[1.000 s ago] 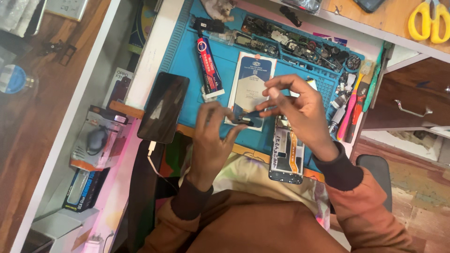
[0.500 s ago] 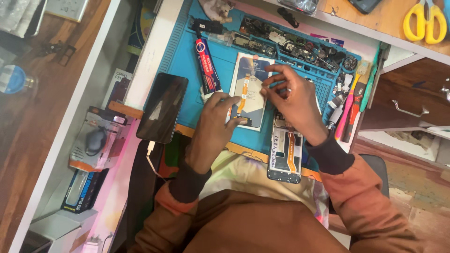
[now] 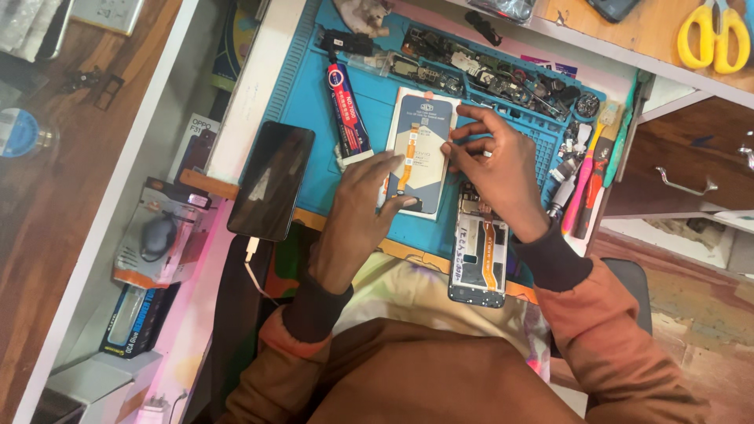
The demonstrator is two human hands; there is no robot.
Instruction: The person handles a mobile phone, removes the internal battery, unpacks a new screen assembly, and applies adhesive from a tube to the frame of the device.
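A replacement display panel [image 3: 428, 118] lies back side up on the blue repair mat [image 3: 302, 94], with an orange flex cable [image 3: 410, 145] running down its middle. My left hand [image 3: 365, 200] grips the panel's lower left edge, fingertips beside the flex cable. My right hand [image 3: 495, 161] pinches the panel's right edge between thumb and forefinger. Just below my right wrist lies an opened phone frame [image 3: 477, 263] with its own orange flex strip showing.
A black phone [image 3: 271, 188] on a white charging cable lies left of the mat. A glue tube [image 3: 345, 110] lies on the mat's left part. Loose phone parts [image 3: 487, 74] fill the mat's back tray, hand tools [image 3: 585, 184] the right side. Yellow scissors [image 3: 711, 31] lie far right.
Both hands have moved up the mat from above the phone frame onto the display panel, which they now hold at its edges.
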